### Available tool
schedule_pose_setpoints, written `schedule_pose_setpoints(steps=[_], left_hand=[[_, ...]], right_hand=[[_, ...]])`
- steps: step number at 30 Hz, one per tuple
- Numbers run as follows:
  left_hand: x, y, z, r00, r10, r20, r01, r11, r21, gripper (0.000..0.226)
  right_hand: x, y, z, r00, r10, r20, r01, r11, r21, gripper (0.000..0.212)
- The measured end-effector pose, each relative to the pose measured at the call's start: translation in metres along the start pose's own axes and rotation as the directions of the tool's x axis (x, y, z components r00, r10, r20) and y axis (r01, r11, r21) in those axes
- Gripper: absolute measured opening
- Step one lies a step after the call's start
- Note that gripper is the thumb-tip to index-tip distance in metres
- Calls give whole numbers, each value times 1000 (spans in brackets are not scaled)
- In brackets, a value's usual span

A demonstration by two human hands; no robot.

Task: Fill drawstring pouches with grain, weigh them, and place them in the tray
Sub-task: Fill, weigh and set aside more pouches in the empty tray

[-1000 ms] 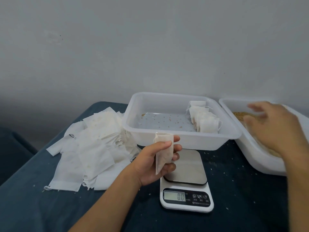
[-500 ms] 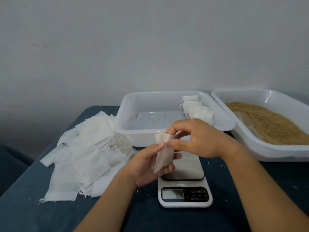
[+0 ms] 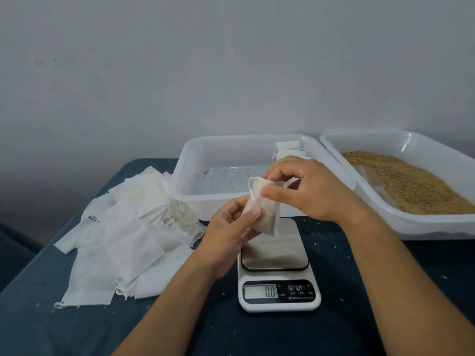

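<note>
White fabric pouch (image 3: 264, 206) is held above the scale (image 3: 279, 278), long axis steeply tilted, mouth up and to the left, base down toward the platform. The left hand (image 3: 231, 227) grips its lower half, fingers curled; the right hand (image 3: 305, 188) pinches the top edge (drawstring loop protrudes at left). Behind it stands the tray (image 3: 195, 160); the grain bin (image 3: 411, 181) is at right. Dark blue tabletop (image 3: 385, 291), empty pouches (image 3: 128, 227) at left, plain grey wall (image 3: 231, 60).

The dark blue table (image 3: 77, 330) is carrying a scale (image 3: 279, 294), empty pouches (image 3: 123, 235) lying left — two white trays (image 3: 190, 199) (image 3: 437, 227) sitting far.
</note>
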State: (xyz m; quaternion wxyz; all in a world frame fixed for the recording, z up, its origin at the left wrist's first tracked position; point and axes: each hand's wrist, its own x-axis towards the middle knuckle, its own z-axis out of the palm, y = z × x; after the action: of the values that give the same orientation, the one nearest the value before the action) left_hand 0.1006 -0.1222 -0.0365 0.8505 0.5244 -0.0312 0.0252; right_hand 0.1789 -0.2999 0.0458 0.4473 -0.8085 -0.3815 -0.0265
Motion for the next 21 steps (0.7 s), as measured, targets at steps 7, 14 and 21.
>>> schedule_pose_setpoints(steps=[7,14,21], left_hand=[[2,-2,16,994,-106,19,108,981,-161,53],[37,15,49,998,-58,6,58,998,-33,28],[92,29,112,986,-145,78,124,966,227,11]], right_hand=[[2,1,1,985,2,-173,30,983,180,7],[-8,19,-39,968,97,-230,-56,983,177,9],[-28,50,-89,935,226,-274,-172,963,208,27]])
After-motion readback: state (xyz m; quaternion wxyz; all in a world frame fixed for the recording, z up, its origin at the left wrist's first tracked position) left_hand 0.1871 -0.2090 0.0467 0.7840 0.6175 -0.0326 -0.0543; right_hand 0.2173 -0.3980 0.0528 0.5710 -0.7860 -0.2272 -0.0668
